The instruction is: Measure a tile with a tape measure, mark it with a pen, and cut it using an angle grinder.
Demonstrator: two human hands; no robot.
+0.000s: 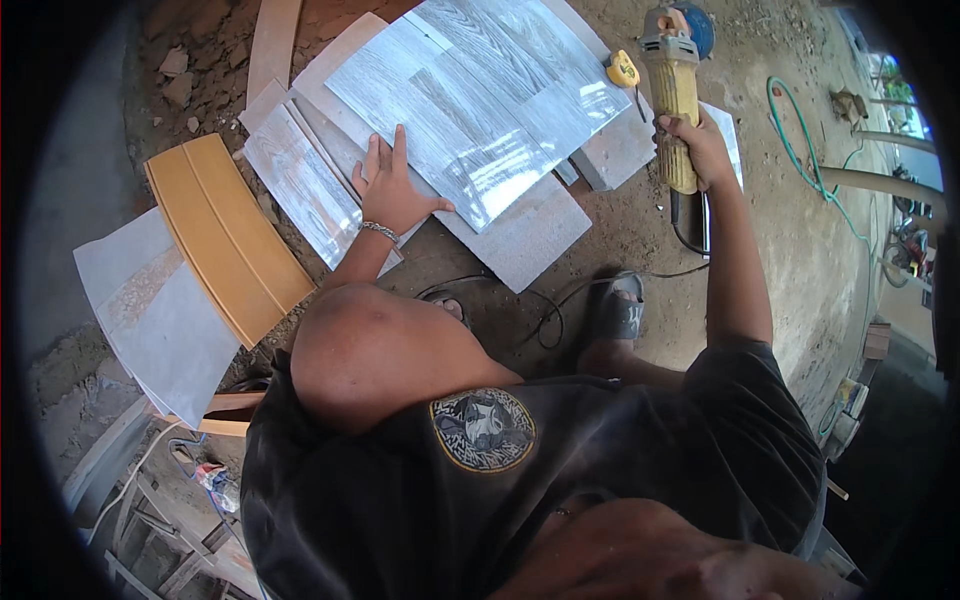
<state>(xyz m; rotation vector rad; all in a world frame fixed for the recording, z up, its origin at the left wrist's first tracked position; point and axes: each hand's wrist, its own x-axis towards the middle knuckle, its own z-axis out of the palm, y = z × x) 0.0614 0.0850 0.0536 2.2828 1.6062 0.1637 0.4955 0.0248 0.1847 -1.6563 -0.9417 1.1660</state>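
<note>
My right hand (pixel 700 148) is wrapped round the yellow body of an angle grinder (pixel 672 95), held upright at the right of the tiles with its blue disc (pixel 700 32) at the far end. Spread fingers of my left hand (pixel 395 190) rest at the near left edge of a large glossy grey wood-patterned tile (pixel 480 100). Beneath that tile lie other tiles and a plain slab (pixel 530 235). A yellow tape measure (pixel 623 69) sits at the tile's right corner. Left of my left hand is a narrower wood-patterned tile piece (pixel 300 180).
An orange-brown ribbed panel (pixel 230 240) and grey tiles (pixel 150 310) stand at the left. A black cord (pixel 545 300) runs across the dirt ground between my feet. A green hose (pixel 800 145) curls at the right. Broken rubble (pixel 178 80) lies at the far left.
</note>
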